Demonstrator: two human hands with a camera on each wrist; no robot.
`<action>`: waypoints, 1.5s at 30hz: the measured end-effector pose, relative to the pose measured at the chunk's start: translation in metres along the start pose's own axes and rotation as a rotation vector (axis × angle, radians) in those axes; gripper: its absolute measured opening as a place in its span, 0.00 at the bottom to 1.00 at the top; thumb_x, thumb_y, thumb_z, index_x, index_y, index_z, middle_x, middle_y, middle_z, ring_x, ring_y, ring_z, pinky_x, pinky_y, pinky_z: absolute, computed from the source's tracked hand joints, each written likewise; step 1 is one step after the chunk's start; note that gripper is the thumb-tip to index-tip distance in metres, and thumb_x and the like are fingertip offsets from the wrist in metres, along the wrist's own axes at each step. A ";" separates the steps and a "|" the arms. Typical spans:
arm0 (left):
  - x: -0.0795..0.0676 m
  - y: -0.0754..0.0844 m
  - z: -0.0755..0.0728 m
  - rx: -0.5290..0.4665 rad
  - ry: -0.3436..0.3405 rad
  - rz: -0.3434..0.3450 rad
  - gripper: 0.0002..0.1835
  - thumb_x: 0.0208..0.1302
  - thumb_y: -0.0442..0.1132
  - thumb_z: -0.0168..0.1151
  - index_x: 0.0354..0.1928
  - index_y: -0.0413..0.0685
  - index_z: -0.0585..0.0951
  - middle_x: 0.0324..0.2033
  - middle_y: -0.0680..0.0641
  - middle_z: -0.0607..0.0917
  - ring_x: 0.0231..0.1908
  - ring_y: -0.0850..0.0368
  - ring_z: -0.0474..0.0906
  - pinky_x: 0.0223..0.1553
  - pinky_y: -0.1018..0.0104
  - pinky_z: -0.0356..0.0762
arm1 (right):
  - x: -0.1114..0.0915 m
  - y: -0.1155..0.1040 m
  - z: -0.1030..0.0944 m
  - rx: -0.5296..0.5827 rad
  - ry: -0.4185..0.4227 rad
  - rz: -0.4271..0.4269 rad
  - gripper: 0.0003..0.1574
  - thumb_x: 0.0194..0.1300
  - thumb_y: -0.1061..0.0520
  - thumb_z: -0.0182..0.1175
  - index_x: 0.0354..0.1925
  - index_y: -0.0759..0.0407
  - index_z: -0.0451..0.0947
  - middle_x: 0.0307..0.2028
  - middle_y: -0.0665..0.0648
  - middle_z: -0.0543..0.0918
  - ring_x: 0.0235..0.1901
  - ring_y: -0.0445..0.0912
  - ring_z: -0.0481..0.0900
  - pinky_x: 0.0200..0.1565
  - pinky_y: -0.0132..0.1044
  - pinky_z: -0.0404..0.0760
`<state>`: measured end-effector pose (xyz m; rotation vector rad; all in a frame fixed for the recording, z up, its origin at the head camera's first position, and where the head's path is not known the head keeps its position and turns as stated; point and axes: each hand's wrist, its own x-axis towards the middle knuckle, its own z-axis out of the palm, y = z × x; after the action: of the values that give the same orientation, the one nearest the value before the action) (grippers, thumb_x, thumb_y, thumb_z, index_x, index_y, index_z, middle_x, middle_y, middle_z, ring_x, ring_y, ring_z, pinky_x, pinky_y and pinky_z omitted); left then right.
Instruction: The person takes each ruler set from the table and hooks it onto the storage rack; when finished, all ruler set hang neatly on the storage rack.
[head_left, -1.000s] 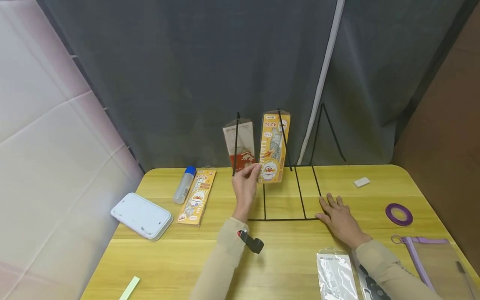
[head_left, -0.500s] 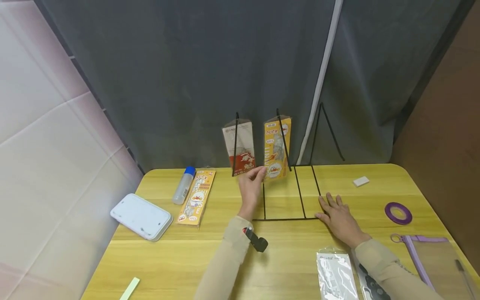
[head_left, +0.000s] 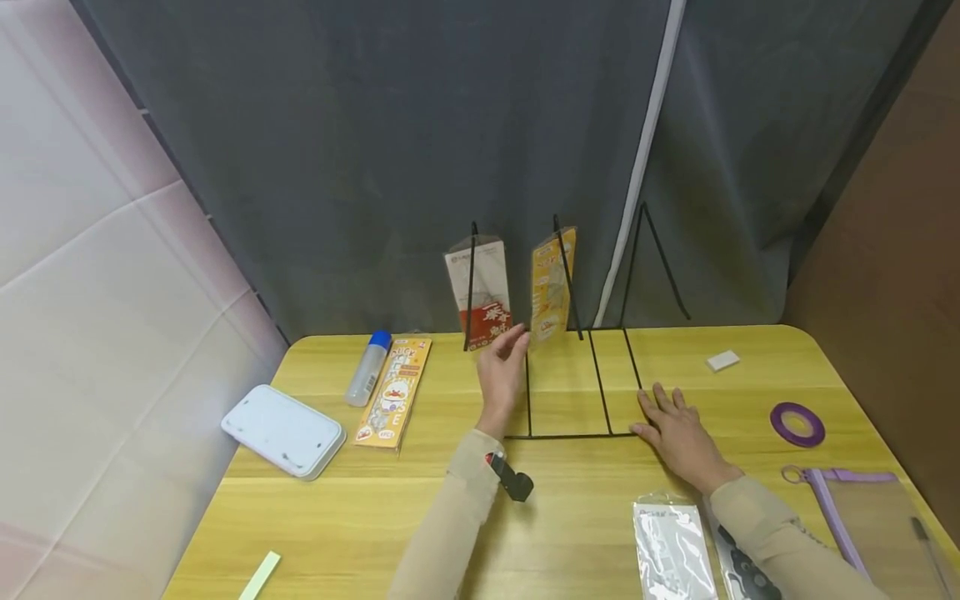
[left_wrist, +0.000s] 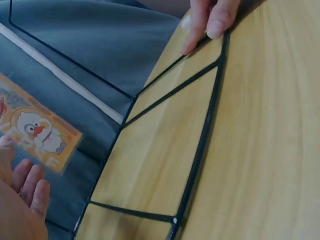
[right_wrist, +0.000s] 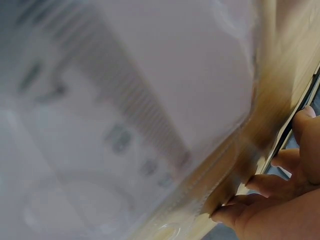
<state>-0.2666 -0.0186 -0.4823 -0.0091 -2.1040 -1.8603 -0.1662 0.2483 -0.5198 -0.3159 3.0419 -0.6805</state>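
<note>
A yellow duck-print packet (head_left: 552,283) hangs from the middle hook of a black wire display rack (head_left: 570,436), turned partly edge-on. My left hand (head_left: 501,379) is just left of its lower end, fingers loosely bent, with nothing seen held. In the left wrist view, the hand (left_wrist: 22,200) lies beside the packet's printed duck (left_wrist: 42,132). A white-and-red packet (head_left: 480,287) hangs from the left hook, behind my left fingertips. My right hand (head_left: 681,437) rests with spread fingers on the rack's right base wire and the table.
At left lie another duck packet (head_left: 393,396), a blue-capped bottle (head_left: 369,371), a white tin (head_left: 283,432) and a pale green strip (head_left: 260,575). At right are an eraser-like white block (head_left: 723,361), purple tape roll (head_left: 797,424), purple-edged pouch (head_left: 877,517) and clear-wrapped packet (head_left: 675,550).
The duck packet has gone from facing forward to turned sideways on its hook. My left hand has shifted right, then let go of it. My right hand stays put.
</note>
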 end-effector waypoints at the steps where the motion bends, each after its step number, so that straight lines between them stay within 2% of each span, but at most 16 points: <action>1: -0.001 -0.001 -0.002 -0.007 -0.001 0.003 0.15 0.61 0.47 0.62 0.47 0.50 0.83 0.42 0.52 0.85 0.40 0.60 0.81 0.41 0.66 0.79 | 0.000 0.000 0.000 0.001 -0.002 0.001 0.40 0.69 0.43 0.50 0.68 0.65 0.54 0.68 0.73 0.49 0.65 0.72 0.42 0.59 0.70 0.45; 7: -0.014 -0.008 -0.022 0.051 0.010 0.035 0.11 0.60 0.45 0.64 0.41 0.49 0.85 0.36 0.53 0.86 0.36 0.59 0.81 0.38 0.67 0.79 | 0.000 0.001 0.001 0.005 -0.006 0.007 0.40 0.69 0.43 0.50 0.68 0.65 0.54 0.68 0.73 0.49 0.65 0.72 0.41 0.59 0.70 0.45; 10: -0.022 -0.010 -0.043 0.104 0.016 0.055 0.10 0.59 0.45 0.64 0.38 0.49 0.86 0.32 0.53 0.86 0.33 0.58 0.82 0.35 0.67 0.80 | 0.000 0.001 0.001 0.008 -0.007 0.007 0.40 0.69 0.43 0.50 0.68 0.64 0.54 0.68 0.73 0.49 0.66 0.72 0.41 0.59 0.70 0.44; 13: -0.029 -0.013 -0.070 0.182 0.022 0.068 0.08 0.59 0.45 0.65 0.37 0.51 0.86 0.31 0.54 0.86 0.31 0.60 0.81 0.33 0.68 0.79 | 0.001 0.001 0.001 0.011 -0.007 0.006 0.40 0.69 0.43 0.50 0.69 0.64 0.54 0.68 0.73 0.48 0.66 0.72 0.41 0.59 0.70 0.44; 17: -0.036 -0.017 -0.113 0.323 0.054 0.159 0.06 0.59 0.42 0.65 0.36 0.50 0.86 0.31 0.53 0.86 0.28 0.62 0.80 0.31 0.69 0.78 | 0.000 0.000 -0.001 0.010 -0.003 0.001 0.40 0.69 0.43 0.50 0.68 0.65 0.54 0.68 0.73 0.49 0.66 0.72 0.41 0.59 0.70 0.44; 21: -0.040 -0.018 -0.156 0.500 0.117 0.249 0.05 0.58 0.38 0.66 0.34 0.46 0.86 0.29 0.49 0.87 0.25 0.60 0.80 0.27 0.67 0.78 | -0.001 -0.002 -0.003 0.004 -0.005 0.000 0.40 0.69 0.42 0.49 0.69 0.65 0.54 0.68 0.73 0.48 0.65 0.72 0.40 0.59 0.70 0.44; 24: -0.040 -0.021 -0.182 0.671 0.168 0.261 0.05 0.59 0.38 0.65 0.34 0.45 0.86 0.28 0.47 0.86 0.24 0.57 0.80 0.24 0.62 0.77 | -0.001 -0.002 -0.004 0.005 -0.006 0.003 0.41 0.69 0.42 0.48 0.69 0.65 0.53 0.68 0.73 0.48 0.65 0.72 0.40 0.59 0.70 0.43; 27: -0.040 -0.027 -0.200 0.828 0.183 0.232 0.08 0.60 0.40 0.64 0.35 0.43 0.85 0.28 0.43 0.85 0.25 0.51 0.80 0.24 0.57 0.77 | -0.001 -0.002 -0.003 0.005 -0.003 0.004 0.40 0.69 0.42 0.49 0.69 0.65 0.54 0.68 0.73 0.48 0.65 0.72 0.40 0.59 0.70 0.43; 30: -0.044 -0.034 -0.210 0.956 0.163 0.177 0.11 0.60 0.41 0.63 0.34 0.39 0.84 0.29 0.38 0.84 0.28 0.42 0.78 0.28 0.51 0.74 | -0.001 -0.004 -0.002 0.000 -0.007 -0.006 0.40 0.69 0.43 0.49 0.68 0.65 0.54 0.68 0.73 0.48 0.65 0.73 0.41 0.58 0.71 0.43; 34: -0.051 -0.039 -0.212 1.070 0.153 0.105 0.14 0.60 0.44 0.63 0.31 0.37 0.83 0.30 0.34 0.81 0.31 0.36 0.73 0.30 0.47 0.69 | -0.001 -0.003 -0.001 -0.004 -0.010 -0.014 0.40 0.69 0.44 0.50 0.68 0.66 0.54 0.68 0.74 0.49 0.65 0.73 0.41 0.58 0.71 0.44; 39: -0.052 -0.039 -0.207 1.122 0.183 0.055 0.18 0.60 0.47 0.62 0.30 0.35 0.77 0.30 0.32 0.75 0.32 0.34 0.70 0.27 0.45 0.66 | -0.001 -0.002 -0.002 -0.003 -0.006 -0.005 0.40 0.69 0.44 0.50 0.68 0.65 0.54 0.68 0.73 0.48 0.65 0.72 0.41 0.59 0.70 0.44; 45: -0.050 -0.037 -0.203 1.157 0.177 0.037 0.22 0.58 0.48 0.64 0.29 0.33 0.73 0.28 0.30 0.75 0.32 0.32 0.71 0.28 0.44 0.67 | -0.001 -0.003 -0.002 0.006 -0.003 0.005 0.40 0.69 0.44 0.50 0.68 0.64 0.54 0.68 0.73 0.49 0.66 0.72 0.41 0.59 0.70 0.44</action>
<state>-0.1782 -0.2093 -0.5115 0.3588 -2.6606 -0.3842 -0.1651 0.2470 -0.5164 -0.3083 3.0356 -0.6886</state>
